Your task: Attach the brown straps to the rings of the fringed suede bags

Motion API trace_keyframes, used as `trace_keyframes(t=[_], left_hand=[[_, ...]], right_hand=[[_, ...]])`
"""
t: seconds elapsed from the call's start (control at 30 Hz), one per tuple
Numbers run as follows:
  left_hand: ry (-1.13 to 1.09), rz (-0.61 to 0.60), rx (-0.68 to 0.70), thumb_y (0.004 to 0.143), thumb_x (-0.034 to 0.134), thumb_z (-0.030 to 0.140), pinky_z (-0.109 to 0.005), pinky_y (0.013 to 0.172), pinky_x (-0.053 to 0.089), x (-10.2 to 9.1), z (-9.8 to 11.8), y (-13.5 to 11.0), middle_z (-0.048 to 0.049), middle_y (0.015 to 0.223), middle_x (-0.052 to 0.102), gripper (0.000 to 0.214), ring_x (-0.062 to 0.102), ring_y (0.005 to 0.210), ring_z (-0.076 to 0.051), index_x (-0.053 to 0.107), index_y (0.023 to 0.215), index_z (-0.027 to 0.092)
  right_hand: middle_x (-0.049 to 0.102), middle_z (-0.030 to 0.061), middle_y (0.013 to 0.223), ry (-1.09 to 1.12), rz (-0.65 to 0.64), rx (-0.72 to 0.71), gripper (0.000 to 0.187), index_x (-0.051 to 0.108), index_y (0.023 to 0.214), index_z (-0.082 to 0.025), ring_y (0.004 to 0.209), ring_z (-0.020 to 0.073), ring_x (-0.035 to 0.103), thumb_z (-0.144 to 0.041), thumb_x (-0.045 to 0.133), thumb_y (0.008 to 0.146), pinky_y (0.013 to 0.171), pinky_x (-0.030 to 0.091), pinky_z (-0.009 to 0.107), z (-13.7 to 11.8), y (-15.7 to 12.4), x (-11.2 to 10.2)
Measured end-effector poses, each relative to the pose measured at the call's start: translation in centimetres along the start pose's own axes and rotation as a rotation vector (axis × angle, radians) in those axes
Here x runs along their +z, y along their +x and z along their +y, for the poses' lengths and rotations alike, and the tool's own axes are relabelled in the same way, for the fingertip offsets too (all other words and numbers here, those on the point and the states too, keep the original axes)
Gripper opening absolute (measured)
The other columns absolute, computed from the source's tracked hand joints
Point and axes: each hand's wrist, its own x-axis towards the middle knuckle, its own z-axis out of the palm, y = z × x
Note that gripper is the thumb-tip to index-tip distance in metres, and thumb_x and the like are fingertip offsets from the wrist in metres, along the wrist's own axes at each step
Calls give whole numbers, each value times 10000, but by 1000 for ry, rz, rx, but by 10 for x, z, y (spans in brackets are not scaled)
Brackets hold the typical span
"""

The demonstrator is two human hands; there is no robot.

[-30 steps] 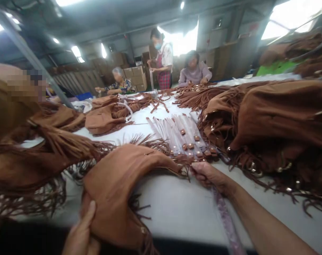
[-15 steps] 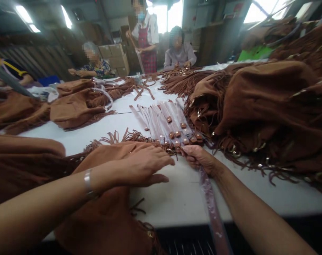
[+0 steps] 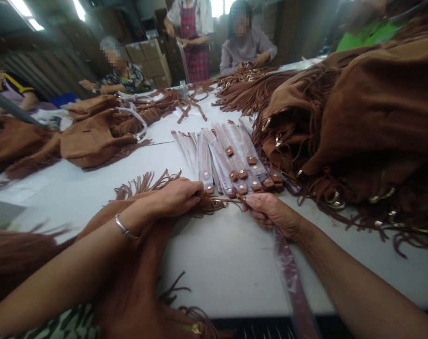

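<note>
from the head cam, the person's left hand (image 3: 173, 197) is clenched around a bunch of suede fringe (image 3: 196, 203) on a brown fringed bag (image 3: 129, 278), which lies at the near table edge under the forearm. the right hand (image 3: 270, 212) is pinching the end of a plastic-sleeved strap (image 3: 292, 278) that runs down over that edge, just beside the fringe. a row of straps with leather tabs (image 3: 231, 160) sits close by on the white table (image 3: 217, 268), with a big heap of fringed bags (image 3: 351, 122) on the right. further off there's a seated co-worker (image 3: 244, 47) and a standing person in a checked apron (image 3: 193, 52).
</note>
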Motion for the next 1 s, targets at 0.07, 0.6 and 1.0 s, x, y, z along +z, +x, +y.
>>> trace_keyframes(t=[0.07, 0.6, 1.0], left_hand=[[4, 25, -3, 797, 423, 162, -255, 733, 381, 4, -1, -2, -11, 792, 553, 129, 507, 779, -150, 528, 870, 177], [347, 151, -195, 847, 378, 593, -415, 823, 339, 48, 30, -5, -114, 973, 564, 489, 498, 924, -269, 563, 933, 148], [-493, 140, -210, 686, 643, 519, -165, 470, 275, 21, 21, -23, 49, 584, 463, 410, 395, 520, -60, 556, 785, 130]], right_hand=[[291, -75, 486, 10, 26, -1, 444, 507, 810, -127, 342, 15, 166, -564, 574, 778, 289, 157, 116, 1, 1, 2], [315, -69, 481, -88, 61, -29, 457, 521, 779, -119, 336, 15, 196, -562, 627, 733, 279, 164, 113, 0, -1, 11], [288, -85, 492, 165, 234, -190, 421, 510, 821, -136, 336, 17, 205, -472, 722, 683, 279, 175, 131, -9, -1, 31]])
